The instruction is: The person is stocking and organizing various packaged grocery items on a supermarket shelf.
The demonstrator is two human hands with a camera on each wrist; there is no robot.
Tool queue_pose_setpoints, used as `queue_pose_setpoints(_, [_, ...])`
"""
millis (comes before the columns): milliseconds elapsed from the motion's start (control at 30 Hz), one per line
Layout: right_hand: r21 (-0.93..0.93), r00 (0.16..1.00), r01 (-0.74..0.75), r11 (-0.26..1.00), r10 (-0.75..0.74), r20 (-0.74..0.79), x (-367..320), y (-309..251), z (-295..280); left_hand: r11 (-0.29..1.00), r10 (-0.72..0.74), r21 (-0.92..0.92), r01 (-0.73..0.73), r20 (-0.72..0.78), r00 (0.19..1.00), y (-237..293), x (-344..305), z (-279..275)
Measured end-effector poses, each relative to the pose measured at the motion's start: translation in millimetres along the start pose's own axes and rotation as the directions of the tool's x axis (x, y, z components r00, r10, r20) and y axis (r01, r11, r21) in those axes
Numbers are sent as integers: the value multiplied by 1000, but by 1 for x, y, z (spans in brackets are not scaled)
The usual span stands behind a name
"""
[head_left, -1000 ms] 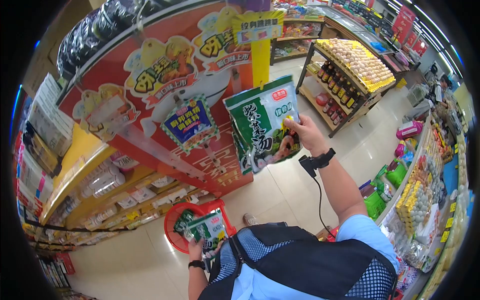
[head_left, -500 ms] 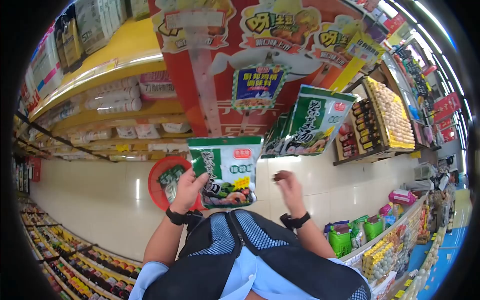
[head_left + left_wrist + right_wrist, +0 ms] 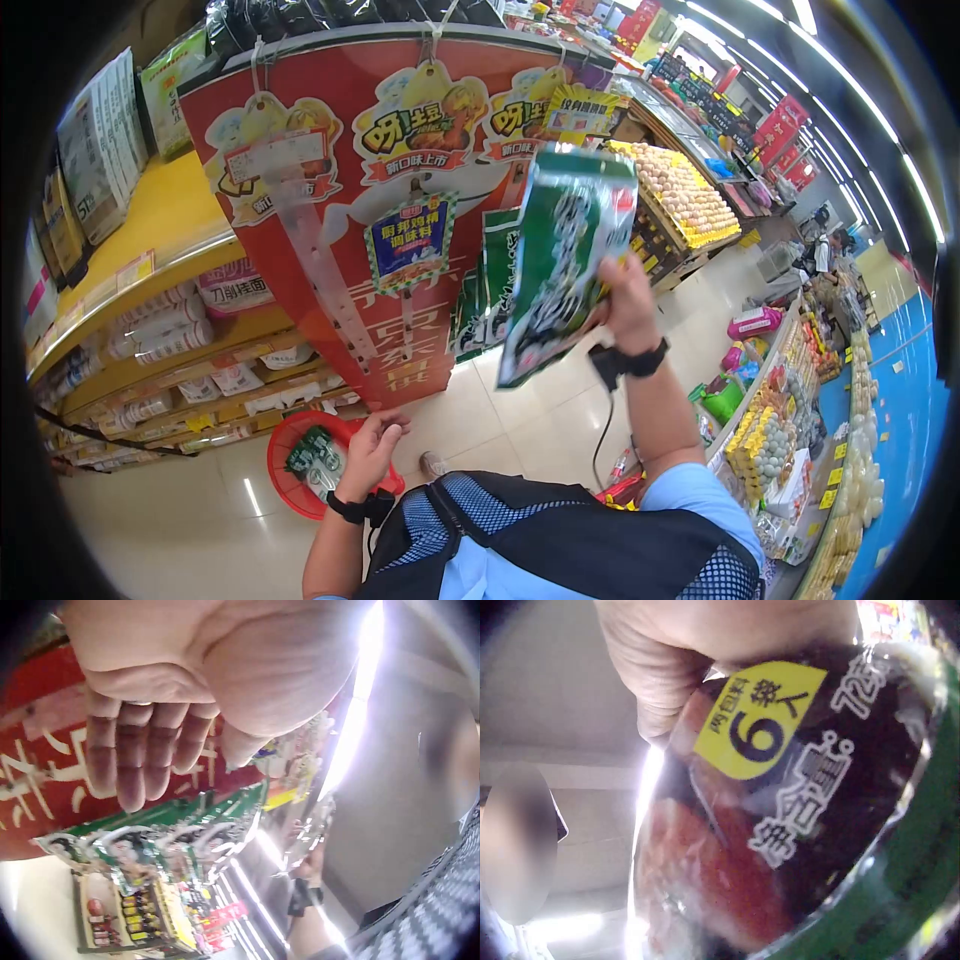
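Two hands are in view from the head camera, placed quite differently. The right arm (image 3: 665, 420) reaches forward and up, with a black band (image 3: 640, 360) at its wrist, and the right hand (image 3: 630, 310) grips a green packet (image 3: 565, 265) by its right edge, thumb across the front. The packet is held in the air, tilted with its top leaning right, in front of some hanging packets (image 3: 500, 260) beside a red display panel (image 3: 350, 90). The left arm (image 3: 335, 560) is lower and bent closer to the body; the left hand (image 3: 368, 455) is empty, its fingers loosely bent, well apart from the held packet. It overlaps the side of a red basket (image 3: 276, 465), which stands on the floor (image 3: 210, 520) with more green packaging (image 3: 316, 455) inside.

In the left wrist view, the palm fills the top and four fingers (image 3: 131, 765) extend downward, slightly spread. The row of hanging packets shows past the fingertips; whether they touch cannot be told here.

In the right wrist view, the hand comes in from the top, pressed against the gripped packet, whose face fills much of the view, with a yellow label (image 3: 761, 720) just below the hand.
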State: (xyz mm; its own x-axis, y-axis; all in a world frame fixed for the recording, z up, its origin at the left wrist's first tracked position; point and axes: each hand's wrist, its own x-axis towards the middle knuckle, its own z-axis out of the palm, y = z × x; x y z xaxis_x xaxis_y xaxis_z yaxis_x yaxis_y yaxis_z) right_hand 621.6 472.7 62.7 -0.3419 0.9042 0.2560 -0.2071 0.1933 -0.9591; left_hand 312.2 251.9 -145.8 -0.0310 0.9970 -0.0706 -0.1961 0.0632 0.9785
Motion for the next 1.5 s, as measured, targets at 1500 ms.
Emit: queue_pose_setpoints(1500, [-94, 985, -140, 986, 149, 91, 71, 28, -53, 588, -322, 582, 563, -470, 822, -237, -127, -94])
